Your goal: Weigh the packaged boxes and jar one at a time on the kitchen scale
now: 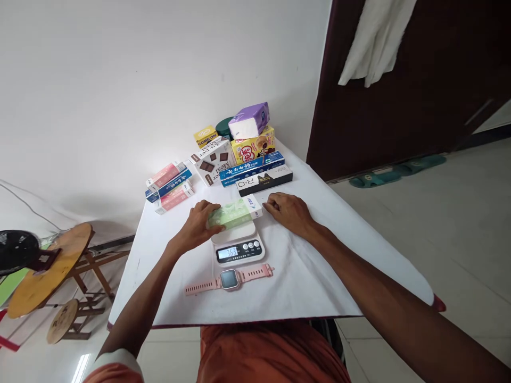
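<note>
A pale green and white box lies across the white weighing plate of a digital kitchen scale, whose lit display shows digits that look like 363. My left hand grips the box's left end, thumb along the near side and fingers at the far side. Just off its right end, my right hand rests on the cloth with curled fingers, apart from the box and with nothing visible in them. Nearest the front edge, a smartwatch with a pink strap lies stretched out below the scale.
Behind stand a black box, blue boxes, a chocolate-pictured box, a yellow carton and a purple tissue pack. Pink and blue boxes stack at left. A white cloth covers the table; a wooden stool stands left.
</note>
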The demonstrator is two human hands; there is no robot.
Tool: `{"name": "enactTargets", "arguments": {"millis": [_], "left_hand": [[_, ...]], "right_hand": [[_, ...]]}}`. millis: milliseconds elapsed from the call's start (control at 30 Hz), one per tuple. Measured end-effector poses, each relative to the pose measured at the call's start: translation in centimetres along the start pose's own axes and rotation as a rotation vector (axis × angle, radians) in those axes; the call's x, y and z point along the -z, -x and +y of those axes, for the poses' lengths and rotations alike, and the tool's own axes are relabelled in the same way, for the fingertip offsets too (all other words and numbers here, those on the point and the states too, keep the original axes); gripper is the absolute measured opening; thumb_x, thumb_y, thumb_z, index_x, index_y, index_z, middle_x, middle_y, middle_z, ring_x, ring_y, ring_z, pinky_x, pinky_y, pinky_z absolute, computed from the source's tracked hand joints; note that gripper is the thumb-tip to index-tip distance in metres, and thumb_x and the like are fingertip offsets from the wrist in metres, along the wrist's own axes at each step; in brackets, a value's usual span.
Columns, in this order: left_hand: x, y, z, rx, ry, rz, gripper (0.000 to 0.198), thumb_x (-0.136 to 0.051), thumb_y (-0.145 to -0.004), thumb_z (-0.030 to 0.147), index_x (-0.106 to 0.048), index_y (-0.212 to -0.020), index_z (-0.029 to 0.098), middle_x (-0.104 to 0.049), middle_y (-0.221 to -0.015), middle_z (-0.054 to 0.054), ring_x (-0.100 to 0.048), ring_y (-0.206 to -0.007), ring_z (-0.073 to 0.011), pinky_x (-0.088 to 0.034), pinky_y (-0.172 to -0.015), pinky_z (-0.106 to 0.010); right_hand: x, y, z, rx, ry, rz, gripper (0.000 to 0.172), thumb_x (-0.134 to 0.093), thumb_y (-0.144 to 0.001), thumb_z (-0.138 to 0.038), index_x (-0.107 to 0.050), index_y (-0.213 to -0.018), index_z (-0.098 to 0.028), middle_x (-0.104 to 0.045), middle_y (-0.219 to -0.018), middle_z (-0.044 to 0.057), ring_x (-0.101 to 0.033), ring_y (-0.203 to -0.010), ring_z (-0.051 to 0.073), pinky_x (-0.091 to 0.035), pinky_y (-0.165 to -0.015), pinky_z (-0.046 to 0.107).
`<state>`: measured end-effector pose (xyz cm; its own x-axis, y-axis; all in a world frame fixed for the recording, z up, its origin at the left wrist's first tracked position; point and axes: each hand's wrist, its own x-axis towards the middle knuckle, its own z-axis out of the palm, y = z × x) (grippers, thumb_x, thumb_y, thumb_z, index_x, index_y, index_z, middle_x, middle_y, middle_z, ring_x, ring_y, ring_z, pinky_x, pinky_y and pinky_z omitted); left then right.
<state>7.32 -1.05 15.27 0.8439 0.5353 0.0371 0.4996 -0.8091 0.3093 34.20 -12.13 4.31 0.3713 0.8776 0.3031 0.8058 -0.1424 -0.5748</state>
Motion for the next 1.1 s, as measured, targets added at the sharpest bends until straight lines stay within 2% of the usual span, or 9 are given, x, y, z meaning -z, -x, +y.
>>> {"name": "enactTargets", "arguments": {"millis": [200,300,400,533,700,767,867,1000,1100], "left_hand": [[0.4,0.2,0.0,-0.025,-0.045,0.018,0.067,-0.076,-0.094,0.047,-0.053,-0.153,0.026,-0.059,-0.142,-0.015,-0.056,-0.133,-0.0356,-0.049,-0.112,-0.055],[0.5,0.3,0.1,-0.033,-0.060,0.040,0.068,-0.074,-0.096,0.050,-0.051,-0.155,0.028,-0.059,-0.143,-0.015,-0.055,-0.134,-0.0355,-0.048,-0.112,-0.055],[0.0,0.3,0.1,-0.007,-0.096,0.003,0.067,-0.075,-0.095,0.053,-0.052,-0.154,0.028,-0.059,-0.142,-0.014,-0.055,-0.133,-0.0358,-0.046,-0.112,-0.054],[-1.1,0.4,0.0,0.042,-0.123,-0.022,0.060,-0.075,-0.096,0.046,-0.055,-0.150,0.027,-0.062,-0.135,-0.012,-0.057,-0.127,-0.0341,-0.046,-0.111,-0.053],[-1.2,1.3,-0.9,0.032,-0.057,0.039,0.053,-0.074,-0.096,0.037,-0.058,-0.145,0.024,-0.063,-0.131,-0.012,-0.059,-0.122,-0.0311,-0.049,-0.107,-0.047],[-0.6,1.7,-2.2,0.043,-0.058,0.085,0.054,-0.073,-0.097,0.038,-0.057,-0.146,0.023,-0.063,-0.131,-0.012,-0.059,-0.121,-0.0303,-0.050,-0.106,-0.046],[1.1,1.7,-5.3,0.120,-0.160,0.161,0.055,-0.074,-0.096,0.037,-0.056,-0.147,0.025,-0.062,-0.136,-0.012,-0.058,-0.126,-0.0322,-0.048,-0.109,-0.047],[3.9,0.4,-10.3,0.332,-0.308,0.261,0.058,-0.074,-0.094,0.030,-0.055,-0.148,0.024,-0.059,-0.143,-0.016,-0.053,-0.136,-0.0380,-0.044,-0.114,-0.053],[5.4,-1.2,-13.4,0.468,-0.347,0.268,0.056,-0.069,-0.095,0.027,-0.055,-0.148,0.024,-0.058,-0.145,-0.018,-0.051,-0.138,-0.0401,-0.043,-0.114,-0.056]], "right_hand": [[0.0,0.0,0.0,-0.003,-0.007,-0.006,0.021,-0.055,-0.095,-0.027,-0.059,-0.075,-0.024,-0.072,-0.084,0.006,-0.063,-0.076,0.021,-0.037,-0.069,0.032],[0.0,0.1,0.0,-0.006,-0.003,-0.015,0.021,-0.055,-0.095,-0.028,-0.059,-0.075,-0.024,-0.072,-0.084,0.008,-0.063,-0.076,0.022,-0.037,-0.069,0.033],[-0.1,0.1,0.1,-0.010,0.002,-0.017,0.021,-0.056,-0.094,-0.028,-0.061,-0.075,-0.023,-0.074,-0.086,0.009,-0.065,-0.080,0.024,-0.038,-0.071,0.034],[-0.4,0.1,0.3,-0.014,0.008,-0.005,0.019,-0.057,-0.093,-0.028,-0.063,-0.076,-0.023,-0.075,-0.089,0.009,-0.065,-0.083,0.025,-0.039,-0.073,0.035],[-0.7,0.2,0.6,0.004,0.004,0.013,0.021,-0.057,-0.092,-0.030,-0.058,-0.072,-0.024,-0.072,-0.083,0.008,-0.063,-0.077,0.024,-0.038,-0.070,0.035],[-0.8,0.2,0.8,0.019,0.001,0.028,0.021,-0.056,-0.092,-0.031,-0.056,-0.072,-0.025,-0.071,-0.081,0.008,-0.062,-0.075,0.024,-0.039,-0.069,0.036],[-1.0,0.2,1.1,0.038,-0.018,0.046,0.023,-0.057,-0.092,-0.034,-0.054,-0.071,-0.026,-0.071,-0.081,0.008,-0.061,-0.073,0.024,-0.039,-0.068,0.036],[-1.2,0.2,1.3,0.049,-0.030,0.051,0.024,-0.058,-0.092,-0.036,-0.051,-0.071,-0.027,-0.069,-0.079,0.007,-0.060,-0.072,0.023,-0.039,-0.068,0.036],[-1.2,0.2,1.4,0.062,-0.025,0.060,0.024,-0.058,-0.092,-0.036,-0.051,-0.071,-0.026,-0.069,-0.079,0.007,-0.061,-0.072,0.023,-0.040,-0.068,0.036]]}}
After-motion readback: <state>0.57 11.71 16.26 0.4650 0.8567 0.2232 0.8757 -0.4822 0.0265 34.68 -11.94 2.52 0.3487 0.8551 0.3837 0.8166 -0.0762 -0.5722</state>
